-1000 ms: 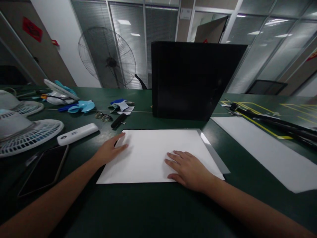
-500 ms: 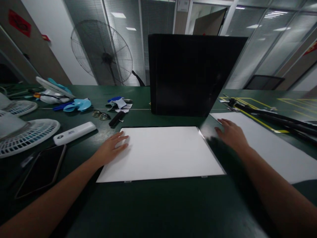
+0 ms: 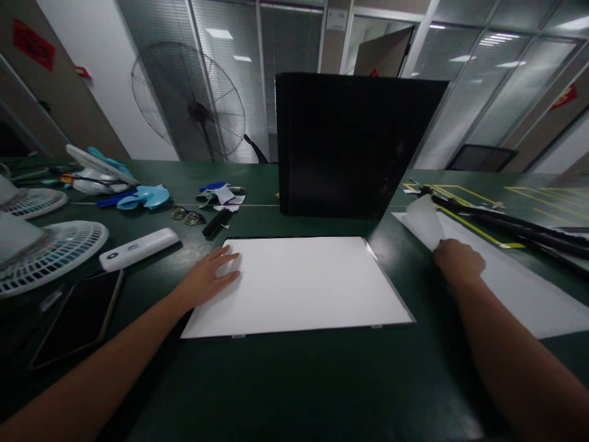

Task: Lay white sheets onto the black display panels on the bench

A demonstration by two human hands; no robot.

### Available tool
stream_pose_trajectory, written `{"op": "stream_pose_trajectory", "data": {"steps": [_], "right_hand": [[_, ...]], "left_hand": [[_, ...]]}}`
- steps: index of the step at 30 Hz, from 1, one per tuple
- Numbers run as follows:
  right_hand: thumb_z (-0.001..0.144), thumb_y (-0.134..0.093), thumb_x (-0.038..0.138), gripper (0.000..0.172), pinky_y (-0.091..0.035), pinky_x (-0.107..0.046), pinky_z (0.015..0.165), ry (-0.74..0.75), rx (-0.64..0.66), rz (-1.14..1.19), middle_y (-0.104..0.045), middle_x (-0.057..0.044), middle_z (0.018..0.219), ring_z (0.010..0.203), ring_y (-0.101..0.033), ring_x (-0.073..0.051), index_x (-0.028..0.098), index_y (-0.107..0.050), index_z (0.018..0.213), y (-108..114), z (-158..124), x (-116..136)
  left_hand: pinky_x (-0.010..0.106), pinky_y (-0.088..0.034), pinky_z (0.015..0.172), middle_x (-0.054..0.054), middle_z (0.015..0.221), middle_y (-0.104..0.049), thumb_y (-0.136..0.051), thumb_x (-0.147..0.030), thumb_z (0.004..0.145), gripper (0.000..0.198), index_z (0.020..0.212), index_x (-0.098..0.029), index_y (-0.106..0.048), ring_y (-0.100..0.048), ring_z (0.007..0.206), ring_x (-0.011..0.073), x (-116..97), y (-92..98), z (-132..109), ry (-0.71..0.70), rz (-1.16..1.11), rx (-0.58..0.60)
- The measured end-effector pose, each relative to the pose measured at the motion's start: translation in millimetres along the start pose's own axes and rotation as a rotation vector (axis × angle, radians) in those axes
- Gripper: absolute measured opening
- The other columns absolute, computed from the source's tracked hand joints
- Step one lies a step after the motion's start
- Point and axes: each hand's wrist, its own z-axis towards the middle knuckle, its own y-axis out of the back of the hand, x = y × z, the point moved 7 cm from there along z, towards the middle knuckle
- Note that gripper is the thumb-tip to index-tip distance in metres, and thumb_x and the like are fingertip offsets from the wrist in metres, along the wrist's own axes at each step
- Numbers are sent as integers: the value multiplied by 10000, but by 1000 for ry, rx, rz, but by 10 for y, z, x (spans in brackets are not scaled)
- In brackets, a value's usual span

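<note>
The sheet [image 3: 515,285], flat half a second ago, is now pinched in the right hand [image 3: 459,261], its corner curling up beyond the grip; lifting seems begun. Well left, the left hand [image 3: 209,279] rests, fingers apart, at the panel [image 3: 299,285]. The right fingertips are hidden.

Sheet [image 3: 518,279] papery, matt; panel [image 3: 299,285] smooth, matt; tabletop [image 3: 313,383] glossy.

A white panel [image 3: 299,285], perhaps paper-topped, lies flat near a white sheet [image 3: 522,288], its far end lifted.
</note>
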Motion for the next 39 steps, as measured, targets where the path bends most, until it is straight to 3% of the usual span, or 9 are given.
{"op": "stream_pose_trajectory", "data": {"steps": [5, 9, 14, 17, 20, 23, 26, 31, 39], "right_hand": [[1130, -440, 420, 384, -544, -497, 1009, 69, -245, 101, -658, -138, 1209, 1115, -648, -260, 177, -607, 1376, 549, -304, 157], [1118, -234, 287, 513, -459, -540, 1130, 476, -352, 148, -552, -233, 1452, 1350, -540, -342, 101, -528, 1495, 803, -804, 804], [1037, -431, 222, 356, -515, -529, 1089, 1162, -43, 68, -642, -155, 1380, 1220, -647, -330, 162, -744, 1196, 517, -1990, 1714], [1024, -473, 206, 324, -515, -491, 1119, 1465, 125, 29, -567, -122, 1492, 1320, -594, -310, 155, -745, 1193, 355, -2773, 1972], [1025, -477, 180, 379, -532, -474, 1110, 1627, 229, 0, -517, -130, 1536, 1389, -538, -303, 128, -677, 1343, 313, -3233, 2039], [1072, -453, 244, 392, -557, -543, 1061, 1666, 276, -22, -529, -150, 1520, 1373, -549, -339, 130, -642, 1395, 351, -3349, 2024], [1096, -470, 357, 434, -526, -592, 1087, 1683, 347, -24, -491, -152, 1555, 1400, -518, -358, 141, -609, 1445, 407, -3369, 1999], [1069, -559, 462, 555, -446, -614, 1165, 1745, 512, 74, -401, -134, 1624, 1474, -423, -363, 159, -536, 1534, 491, -3483, 1987], [1096, -518, 396, 556, -310, -549, 1275, 1760, 566, 213, -314, -90, 1673, 1560, -278, -298, 193, -455, 1610, 382, -3489, 1994]], "left_hand": [[568, -336, 1260, 127, 1655, -461, -409, -919, 887, 919, 1447, -237, -664, -445, 1514, 389, -20, 17, -9, 11, -10, -19], [566, -329, 1263, 135, 1666, -442, -414, -904, 900, 911, 1462, -226, -650, -434, 1522, 382, -45, 38, -18, 17, -13, 0], [582, -318, 1263, 155, 1662, -441, -371, -929, 896, 955, 1461, -213, -653, -425, 1526, 391, -52, 43, -22, 6, -29, 1], [554, -322, 1268, 126, 1642, -480, -286, -890, 951, 902, 1428, -234, -679, -442, 1520, 368, -44, 45, -27, 12, -82, -18], [512, -314, 1281, 131, 1611, -521, -169, -865, 978, 948, 1408, -197, -686, -460, 1512, 348, -23, 63, -32, 68, -155, -48], [516, -321, 1277, 152, 1605, -523, -189, -912, 935, 1016, 1461, -163, -628, -463, 1507, 364, -30, 64, -31, 102, -160, -42], [552, -319, 1268, 183, 1635, -474, -403, -946, 848, 1065, 1549, -152, -518, -449, 1508, 400, -23, 44, -27, 124, -87, -13], [536, -287, 1284, 160, 1690, -391, -478, -747, 926, 926, 1643, -172, -368, -408, 1540, 362, 34, 20, -34, 104, -78, -4], [537, -311, 1281, 111, 1679, -419, -434, -574, 984, 613, 1456, -243, -644, -411, 1543, 348, 25, -2, -16, -19, -74, 7]]}}
